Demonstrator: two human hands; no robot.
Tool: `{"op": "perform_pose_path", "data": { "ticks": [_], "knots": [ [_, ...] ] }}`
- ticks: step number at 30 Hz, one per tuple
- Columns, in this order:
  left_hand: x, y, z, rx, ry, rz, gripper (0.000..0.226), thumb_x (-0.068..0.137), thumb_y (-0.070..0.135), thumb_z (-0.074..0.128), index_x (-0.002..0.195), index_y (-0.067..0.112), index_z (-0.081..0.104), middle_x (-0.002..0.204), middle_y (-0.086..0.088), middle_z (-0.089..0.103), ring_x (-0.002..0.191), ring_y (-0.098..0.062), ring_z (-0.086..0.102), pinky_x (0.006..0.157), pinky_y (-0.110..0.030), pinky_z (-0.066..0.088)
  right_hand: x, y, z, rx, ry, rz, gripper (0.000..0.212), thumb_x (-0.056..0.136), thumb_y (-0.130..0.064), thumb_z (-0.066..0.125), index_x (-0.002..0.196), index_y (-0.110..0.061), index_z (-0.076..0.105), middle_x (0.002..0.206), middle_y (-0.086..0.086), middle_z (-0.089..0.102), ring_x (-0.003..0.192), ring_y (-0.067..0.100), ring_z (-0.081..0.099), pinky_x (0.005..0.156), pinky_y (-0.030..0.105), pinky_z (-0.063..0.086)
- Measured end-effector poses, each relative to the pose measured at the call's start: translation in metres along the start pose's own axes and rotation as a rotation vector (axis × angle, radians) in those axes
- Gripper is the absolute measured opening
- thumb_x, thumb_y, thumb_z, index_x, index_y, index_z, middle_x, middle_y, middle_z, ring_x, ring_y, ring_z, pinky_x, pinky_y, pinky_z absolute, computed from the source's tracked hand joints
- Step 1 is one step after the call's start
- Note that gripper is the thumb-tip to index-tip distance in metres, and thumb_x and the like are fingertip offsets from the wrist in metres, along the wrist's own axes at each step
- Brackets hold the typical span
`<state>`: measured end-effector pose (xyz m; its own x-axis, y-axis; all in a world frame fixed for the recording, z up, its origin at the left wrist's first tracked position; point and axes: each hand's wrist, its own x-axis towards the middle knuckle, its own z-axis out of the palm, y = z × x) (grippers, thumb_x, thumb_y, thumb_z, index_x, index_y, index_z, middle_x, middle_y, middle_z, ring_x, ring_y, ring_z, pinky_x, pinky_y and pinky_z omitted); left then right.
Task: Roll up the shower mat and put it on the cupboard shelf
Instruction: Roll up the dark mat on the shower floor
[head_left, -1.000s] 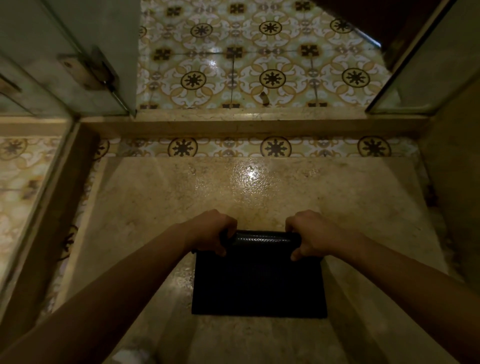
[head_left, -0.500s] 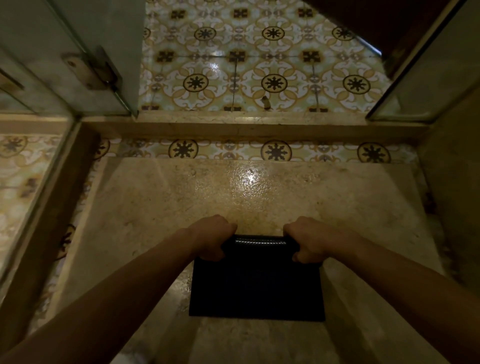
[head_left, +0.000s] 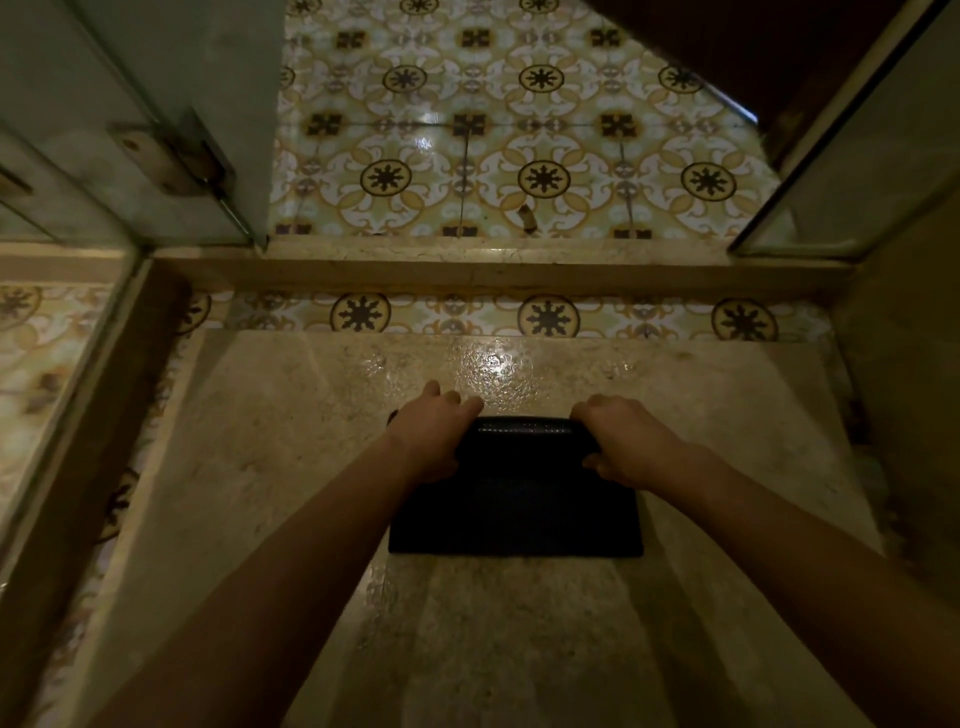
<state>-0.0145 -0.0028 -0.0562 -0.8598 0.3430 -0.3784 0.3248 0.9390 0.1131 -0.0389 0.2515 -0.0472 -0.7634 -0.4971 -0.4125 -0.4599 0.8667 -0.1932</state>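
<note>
The black shower mat (head_left: 514, 514) lies on the beige stone shower floor, in front of me. Its far end is wound into a roll (head_left: 524, 428); the near part is still flat. My left hand (head_left: 434, 434) rests its palm on the roll's left end, with the fingers stretched apart past it onto the floor. My right hand (head_left: 621, 441) is curled around the roll's right end, thumb tucked on the near side. No cupboard is in view.
A raised stone threshold (head_left: 493, 267) crosses ahead, with patterned floor tiles (head_left: 467, 156) beyond. A glass door with a metal hinge (head_left: 171, 156) stands at the left and a glass panel (head_left: 857, 156) at the right. A low stone ledge runs along the left side.
The roll has come closer to me and the flat part is shorter. My left hand's fingers have uncurled and reached forward over the roll. The right hand keeps its grip.
</note>
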Motion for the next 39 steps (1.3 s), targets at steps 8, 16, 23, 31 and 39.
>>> {"op": "perform_pose_path", "data": {
  "ticks": [8,16,23,31,39],
  "knots": [
    [-0.003,-0.013,-0.007,-0.094,-0.048,0.034,0.042,0.077,0.025,0.068,0.113,0.020,0.049,0.106,-0.008,0.064,0.107,-0.030,0.047,0.081,-0.037,0.045,-0.002,-0.002,-0.004,-0.061,0.020,-0.010,0.038,0.072,-0.021,0.072,0.106,-0.015,0.057,0.105,0.006,0.059,0.094,0.026,0.058,0.069,0.033,0.046],
    [-0.019,-0.015,0.000,-0.177,-0.027,0.025,0.041,0.078,0.030,0.067,0.115,0.024,0.050,0.105,-0.003,0.066,0.105,-0.028,0.045,0.089,-0.042,0.045,-0.016,-0.001,0.002,0.012,0.020,-0.045,0.042,0.071,-0.022,0.074,0.105,-0.015,0.050,0.106,0.006,0.057,0.093,0.024,0.055,0.076,0.035,0.048],
    [-0.022,0.000,-0.004,-0.070,0.016,0.064,0.036,0.078,0.024,0.068,0.110,0.023,0.051,0.102,-0.005,0.066,0.101,-0.027,0.049,0.071,-0.031,0.037,-0.018,-0.010,0.003,-0.030,0.030,-0.038,0.047,0.069,-0.014,0.073,0.105,-0.015,0.043,0.101,0.008,0.054,0.089,0.027,0.056,0.064,0.031,0.039],
    [-0.022,-0.006,-0.022,-0.126,-0.143,0.020,0.028,0.079,0.018,0.065,0.105,0.021,0.056,0.100,-0.010,0.065,0.098,-0.029,0.059,0.074,-0.033,0.049,-0.020,-0.007,-0.008,-0.011,-0.081,-0.059,0.044,0.074,-0.019,0.071,0.110,-0.016,0.044,0.108,0.008,0.054,0.097,0.026,0.054,0.073,0.031,0.042],
    [-0.028,0.002,-0.012,-0.026,-0.117,0.074,0.035,0.077,0.021,0.068,0.109,0.020,0.053,0.105,-0.009,0.060,0.099,-0.028,0.056,0.070,-0.035,0.049,-0.028,-0.014,-0.002,-0.052,-0.043,-0.074,0.050,0.071,-0.018,0.076,0.116,-0.015,0.054,0.114,0.005,0.050,0.097,0.026,0.056,0.077,0.034,0.049]
  ]
}}
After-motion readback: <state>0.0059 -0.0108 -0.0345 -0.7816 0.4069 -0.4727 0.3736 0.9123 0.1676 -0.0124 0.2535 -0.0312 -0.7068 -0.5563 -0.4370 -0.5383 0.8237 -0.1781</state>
